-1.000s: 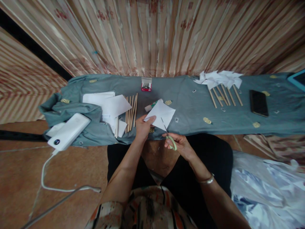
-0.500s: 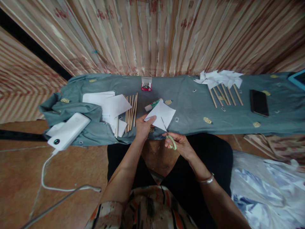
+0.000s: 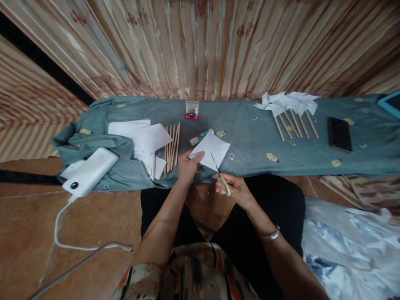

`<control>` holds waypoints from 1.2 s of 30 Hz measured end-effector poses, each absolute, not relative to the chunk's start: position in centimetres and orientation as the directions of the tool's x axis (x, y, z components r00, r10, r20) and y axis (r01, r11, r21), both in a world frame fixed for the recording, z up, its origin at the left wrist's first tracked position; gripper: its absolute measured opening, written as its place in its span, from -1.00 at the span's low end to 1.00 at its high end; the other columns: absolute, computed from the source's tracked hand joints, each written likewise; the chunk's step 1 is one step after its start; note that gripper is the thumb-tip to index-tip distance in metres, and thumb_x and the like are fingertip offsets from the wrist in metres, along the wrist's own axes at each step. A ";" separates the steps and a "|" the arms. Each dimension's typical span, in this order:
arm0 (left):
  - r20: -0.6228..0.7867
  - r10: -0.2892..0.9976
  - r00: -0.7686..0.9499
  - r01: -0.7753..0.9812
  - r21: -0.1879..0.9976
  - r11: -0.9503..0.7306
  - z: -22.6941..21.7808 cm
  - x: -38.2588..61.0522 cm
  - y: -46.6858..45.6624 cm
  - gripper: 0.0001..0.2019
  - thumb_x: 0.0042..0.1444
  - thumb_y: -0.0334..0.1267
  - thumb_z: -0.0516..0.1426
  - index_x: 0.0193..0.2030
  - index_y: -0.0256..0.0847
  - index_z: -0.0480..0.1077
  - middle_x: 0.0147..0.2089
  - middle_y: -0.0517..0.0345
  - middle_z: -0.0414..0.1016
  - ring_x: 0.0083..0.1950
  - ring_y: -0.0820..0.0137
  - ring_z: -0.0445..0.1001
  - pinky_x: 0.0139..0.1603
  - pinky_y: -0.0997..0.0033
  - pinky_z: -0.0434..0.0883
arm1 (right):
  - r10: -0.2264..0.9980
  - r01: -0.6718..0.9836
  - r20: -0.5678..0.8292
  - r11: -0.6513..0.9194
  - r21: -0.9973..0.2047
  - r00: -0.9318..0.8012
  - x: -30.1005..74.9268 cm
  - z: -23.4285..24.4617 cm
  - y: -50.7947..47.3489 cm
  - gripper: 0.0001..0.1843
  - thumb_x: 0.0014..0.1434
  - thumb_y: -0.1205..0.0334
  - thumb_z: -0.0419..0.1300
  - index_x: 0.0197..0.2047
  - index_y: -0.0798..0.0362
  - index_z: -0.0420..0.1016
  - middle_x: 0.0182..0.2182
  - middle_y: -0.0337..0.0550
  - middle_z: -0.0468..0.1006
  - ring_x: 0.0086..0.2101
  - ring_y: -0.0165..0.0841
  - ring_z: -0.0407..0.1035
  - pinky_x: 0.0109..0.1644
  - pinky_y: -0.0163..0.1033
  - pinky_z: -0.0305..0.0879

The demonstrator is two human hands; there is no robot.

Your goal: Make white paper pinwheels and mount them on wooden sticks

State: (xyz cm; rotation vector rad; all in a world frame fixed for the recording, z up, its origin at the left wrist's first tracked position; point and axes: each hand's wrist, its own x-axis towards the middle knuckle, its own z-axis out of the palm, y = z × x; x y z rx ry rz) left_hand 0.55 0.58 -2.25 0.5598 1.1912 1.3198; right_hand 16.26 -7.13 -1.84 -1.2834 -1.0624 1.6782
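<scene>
My left hand [image 3: 187, 166] pinches a square sheet of white paper [image 3: 215, 150] at its left corner, thumb on top. In my right hand [image 3: 234, 187] is a pair of scissors [image 3: 225, 185] with light green handles, fingers through the loops. Their blades lie at the paper's lower corner and point toward its middle. Just behind the paper lies a glue stick [image 3: 200, 136], partly covered by it. To the left, several thin wooden sticks [image 3: 171, 148] rest side by side, next to a pile of white paper sheets [image 3: 153, 139].
A small red box of metal pins [image 3: 191, 111] stands open at the back. Several paper pinwheels [image 3: 290, 104] on sticks lie right, beside a dark phone [image 3: 340, 134]. A white power bank [image 3: 90, 173] with a cable sits left. A plastic bag [image 3: 353, 250] is at lower right.
Almost nothing differs. My right hand and the scissors have shifted very slightly to the left; the paper stays in my left hand.
</scene>
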 end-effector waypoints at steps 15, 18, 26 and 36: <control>-0.400 0.910 -0.106 -0.611 0.748 0.258 -0.6 -0.7 0.9 -0.62 -0.44 -0.28 0.42 -0.40 -0.33 0.49 -0.37 0.08 0.58 -0.35 0.39 0.52 -0.27 0.40 0.47 | 0.881 -0.104 -0.260 -0.325 -0.940 -0.396 22.3 1.5 -7.5 -0.45 -0.05 -0.20 0.33 -0.17 0.09 0.56 -0.54 -0.18 0.51 -0.56 -0.46 0.28 -0.50 -0.33 0.19; -0.399 0.913 -0.089 -0.517 0.802 0.300 -0.7 -0.8 0.6 -0.62 -0.46 -0.24 0.42 -0.43 -0.34 0.49 -0.44 0.11 0.56 -0.46 0.43 0.47 -0.42 0.45 0.43 | 0.970 -0.166 -0.181 -0.207 -0.964 -0.159 23.1 1.2 -7.0 -0.43 -0.08 -0.21 0.34 -0.13 0.04 0.54 -0.48 -0.18 0.53 -0.53 -0.42 0.32 -0.47 -0.31 0.23; -0.323 0.923 0.207 0.017 0.945 0.327 -0.3 -0.2 -0.5 -0.80 -0.35 -0.23 0.35 -0.62 -0.28 0.46 -0.69 0.26 0.38 -0.66 0.53 0.25 -0.66 0.54 0.18 | 0.993 0.031 -0.031 -0.035 -0.999 0.117 21.2 0.8 -5.0 -0.43 -0.24 0.15 0.48 -0.11 -0.04 0.46 -0.33 -0.26 0.58 -0.36 -0.39 0.42 -0.25 -0.26 0.34; -0.208 0.964 0.166 -0.369 0.893 0.256 0.2 1.4 -1.9 -0.48 -0.25 -0.12 0.37 -0.08 -0.24 0.52 -0.05 0.01 0.58 -0.04 0.23 0.51 0.01 0.28 0.40 | 0.948 -0.130 -0.078 -0.039 -0.991 0.309 19.2 -0.5 -4.3 -0.50 -0.27 0.09 0.47 -0.24 0.00 0.44 -0.52 -0.33 0.57 -0.51 -0.37 0.41 -0.40 -0.26 0.37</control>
